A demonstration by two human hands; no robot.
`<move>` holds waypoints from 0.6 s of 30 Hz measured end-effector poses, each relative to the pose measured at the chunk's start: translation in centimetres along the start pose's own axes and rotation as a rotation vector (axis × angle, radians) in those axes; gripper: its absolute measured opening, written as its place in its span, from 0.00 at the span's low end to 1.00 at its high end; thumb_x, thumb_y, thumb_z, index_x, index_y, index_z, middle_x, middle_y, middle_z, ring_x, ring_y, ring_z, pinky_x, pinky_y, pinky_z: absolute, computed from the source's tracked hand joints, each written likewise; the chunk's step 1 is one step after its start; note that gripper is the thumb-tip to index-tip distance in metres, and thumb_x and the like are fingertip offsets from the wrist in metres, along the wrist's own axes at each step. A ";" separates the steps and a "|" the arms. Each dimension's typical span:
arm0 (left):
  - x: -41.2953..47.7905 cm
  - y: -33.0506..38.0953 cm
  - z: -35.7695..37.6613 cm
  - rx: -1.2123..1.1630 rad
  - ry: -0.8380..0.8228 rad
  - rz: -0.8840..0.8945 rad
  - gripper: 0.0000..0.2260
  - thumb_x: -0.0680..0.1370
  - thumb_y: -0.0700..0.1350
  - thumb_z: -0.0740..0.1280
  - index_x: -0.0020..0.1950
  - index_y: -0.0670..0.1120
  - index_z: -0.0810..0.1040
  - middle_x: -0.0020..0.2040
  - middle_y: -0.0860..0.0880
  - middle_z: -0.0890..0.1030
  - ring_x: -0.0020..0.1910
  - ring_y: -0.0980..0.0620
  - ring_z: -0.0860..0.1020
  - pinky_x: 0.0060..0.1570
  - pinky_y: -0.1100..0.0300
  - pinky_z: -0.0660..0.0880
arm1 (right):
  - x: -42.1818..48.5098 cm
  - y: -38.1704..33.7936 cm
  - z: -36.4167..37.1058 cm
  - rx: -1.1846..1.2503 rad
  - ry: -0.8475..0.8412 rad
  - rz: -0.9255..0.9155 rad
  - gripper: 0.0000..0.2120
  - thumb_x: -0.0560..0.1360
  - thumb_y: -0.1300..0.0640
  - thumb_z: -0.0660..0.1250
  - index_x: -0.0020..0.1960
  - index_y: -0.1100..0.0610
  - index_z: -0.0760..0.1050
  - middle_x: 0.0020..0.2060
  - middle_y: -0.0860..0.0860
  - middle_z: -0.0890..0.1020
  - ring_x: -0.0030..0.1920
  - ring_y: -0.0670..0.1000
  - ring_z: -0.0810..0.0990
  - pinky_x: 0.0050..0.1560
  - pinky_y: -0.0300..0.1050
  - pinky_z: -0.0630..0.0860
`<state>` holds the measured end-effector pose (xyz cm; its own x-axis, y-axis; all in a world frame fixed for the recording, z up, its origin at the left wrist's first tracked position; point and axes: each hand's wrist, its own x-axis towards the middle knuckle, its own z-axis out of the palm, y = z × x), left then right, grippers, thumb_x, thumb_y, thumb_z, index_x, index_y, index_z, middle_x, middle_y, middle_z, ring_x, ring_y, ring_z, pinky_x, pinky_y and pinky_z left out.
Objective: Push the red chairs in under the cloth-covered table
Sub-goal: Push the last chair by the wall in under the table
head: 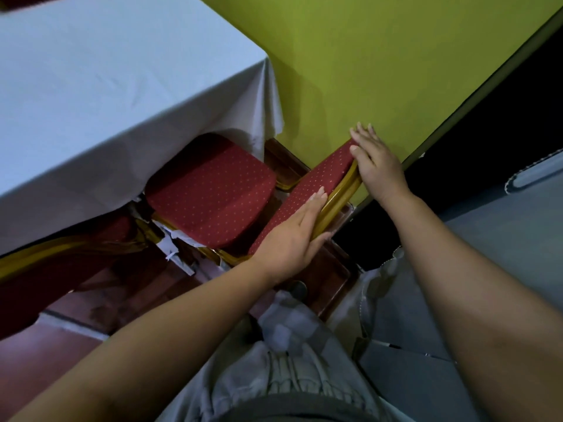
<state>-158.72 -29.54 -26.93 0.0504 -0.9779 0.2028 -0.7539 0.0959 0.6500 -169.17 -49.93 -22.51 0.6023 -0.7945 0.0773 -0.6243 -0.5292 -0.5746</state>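
Note:
A red chair with a dotted seat (pixel 210 190) and gold frame stands at the corner of the table with the pale cloth (pixel 100 95). The front of its seat is under the hanging cloth. My left hand (pixel 292 236) lies flat on the near end of the chair's red backrest (pixel 310 184), fingers straight. My right hand (pixel 376 162) rests on the far end of the backrest, fingers spread over its top edge. A second red chair (pixel 61 269) sits at the left, tucked under the cloth's edge, mostly in shadow.
A yellow-green wall (pixel 396 56) rises just behind the chair. A dark gap (pixel 487 132) runs to the right of the wall. Another pale cloth-covered surface (pixel 502 233) lies at the right. Reddish floor tiles (pixel 45 360) show at lower left. My legs in grey shorts (pixel 289 360) are below.

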 end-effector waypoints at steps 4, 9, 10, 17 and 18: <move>-2.7 -1.3 -2.1 0.009 -0.052 0.005 0.31 0.82 0.54 0.58 0.80 0.46 0.49 0.79 0.49 0.55 0.72 0.53 0.65 0.65 0.72 0.57 | 0.0 -1.5 1.1 0.047 -0.066 -0.011 0.27 0.77 0.48 0.51 0.74 0.54 0.66 0.76 0.50 0.62 0.77 0.48 0.53 0.75 0.48 0.52; -5.6 -3.0 -5.0 0.114 -0.070 0.011 0.30 0.82 0.55 0.57 0.80 0.46 0.51 0.79 0.51 0.56 0.75 0.56 0.59 0.69 0.76 0.49 | -0.6 -4.3 3.1 0.025 -0.114 -0.099 0.28 0.75 0.48 0.50 0.73 0.55 0.68 0.75 0.51 0.64 0.77 0.50 0.53 0.75 0.50 0.50; -6.1 -3.3 -5.5 0.152 -0.051 0.023 0.29 0.82 0.55 0.57 0.79 0.45 0.53 0.78 0.51 0.56 0.75 0.56 0.58 0.70 0.74 0.48 | -0.7 -4.8 3.5 0.018 -0.115 -0.120 0.28 0.75 0.48 0.51 0.72 0.56 0.68 0.74 0.51 0.65 0.77 0.51 0.53 0.75 0.49 0.50; -8.5 -6.8 -9.0 0.395 0.010 -0.003 0.30 0.82 0.56 0.53 0.78 0.40 0.53 0.78 0.45 0.54 0.78 0.48 0.53 0.76 0.51 0.51 | -0.9 -7.8 6.7 -0.046 -0.100 -0.278 0.28 0.78 0.45 0.50 0.74 0.58 0.66 0.74 0.54 0.65 0.77 0.54 0.54 0.75 0.49 0.47; -8.8 -7.3 -9.5 0.424 0.013 -0.023 0.30 0.82 0.56 0.53 0.78 0.40 0.52 0.78 0.44 0.54 0.78 0.48 0.52 0.76 0.51 0.51 | -0.9 -8.2 7.1 -0.054 -0.101 -0.289 0.29 0.79 0.44 0.50 0.74 0.58 0.64 0.75 0.54 0.64 0.77 0.54 0.54 0.75 0.50 0.47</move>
<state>-147.43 -19.92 -26.56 0.0769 -0.9761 0.2031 -0.9550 -0.0135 0.2964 -161.02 -42.79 -23.70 0.8033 -0.5768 0.1486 -0.4439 -0.7461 -0.4963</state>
